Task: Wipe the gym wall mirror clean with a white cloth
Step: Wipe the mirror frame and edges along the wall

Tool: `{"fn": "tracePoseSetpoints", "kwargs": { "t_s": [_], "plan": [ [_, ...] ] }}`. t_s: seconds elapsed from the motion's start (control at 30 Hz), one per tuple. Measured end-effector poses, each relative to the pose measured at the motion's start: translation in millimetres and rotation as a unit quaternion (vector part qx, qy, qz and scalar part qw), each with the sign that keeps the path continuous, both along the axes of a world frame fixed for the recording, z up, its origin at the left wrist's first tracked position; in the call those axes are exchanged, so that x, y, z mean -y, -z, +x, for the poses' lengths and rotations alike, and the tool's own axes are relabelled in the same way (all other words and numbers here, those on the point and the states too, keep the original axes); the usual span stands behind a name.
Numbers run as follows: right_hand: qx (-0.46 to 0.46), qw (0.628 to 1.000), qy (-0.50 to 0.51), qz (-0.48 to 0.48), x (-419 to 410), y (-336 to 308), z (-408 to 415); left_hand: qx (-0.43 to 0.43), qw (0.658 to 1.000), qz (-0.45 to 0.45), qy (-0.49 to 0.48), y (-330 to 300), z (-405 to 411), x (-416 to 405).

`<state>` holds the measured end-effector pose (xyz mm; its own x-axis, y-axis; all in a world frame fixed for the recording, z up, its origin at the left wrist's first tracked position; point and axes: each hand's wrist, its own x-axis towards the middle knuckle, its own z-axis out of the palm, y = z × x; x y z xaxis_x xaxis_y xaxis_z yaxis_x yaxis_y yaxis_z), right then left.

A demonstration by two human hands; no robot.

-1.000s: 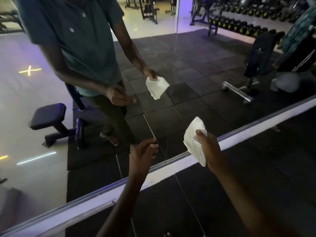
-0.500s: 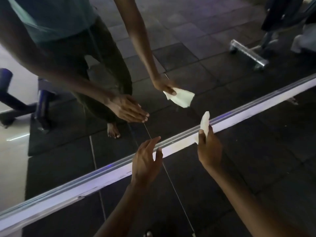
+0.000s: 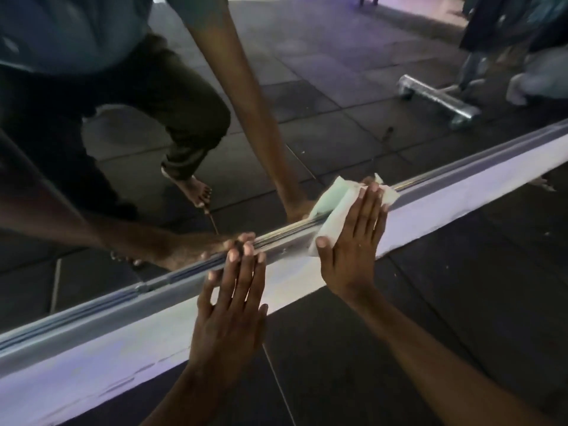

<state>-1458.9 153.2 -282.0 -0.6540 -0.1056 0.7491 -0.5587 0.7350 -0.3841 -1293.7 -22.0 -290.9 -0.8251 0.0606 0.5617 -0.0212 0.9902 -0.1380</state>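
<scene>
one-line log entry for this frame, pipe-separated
stage: wiping at mirror base | right hand: flat, presses white cloth on mirror's bottom edge | left hand: flat, fingertips at the edge | floor: dark tiles

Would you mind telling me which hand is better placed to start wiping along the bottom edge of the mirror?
The right hand: it already presses the white cloth flat against the mirror's lower edge. The left hand is bare, its fingertips only resting on the ledge.
</scene>
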Motion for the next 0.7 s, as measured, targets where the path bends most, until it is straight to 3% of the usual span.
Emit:
{"fn": "tracePoseSetpoints", "kwargs": {
  "t_s": [0.17,0.4,0.57,0.7],
  "plan": [
    [-0.053,0.994,0.026,-0.097,10.7,7.8,-16.8,-0.027,0.998,-0.049,0.012,9.0,-11.8,13.1],
    [-0.109,0.991,-0.021,0.076,37.5,18.3,14.2,-0.035,0.994,-0.105,-0.026,-7.8,15.2,37.9],
    [-0.027,0.994,0.001,-0.102,55.7,6.1,25.6,-0.066,0.989,-0.119,-0.062,-9.9,59.1,71.4],
    [-0.111,0.986,-0.098,0.082,113.5,16.8,85.4,-0.055,0.987,-0.123,-0.087,-9.7,73.4,86.7]
  ]
}}
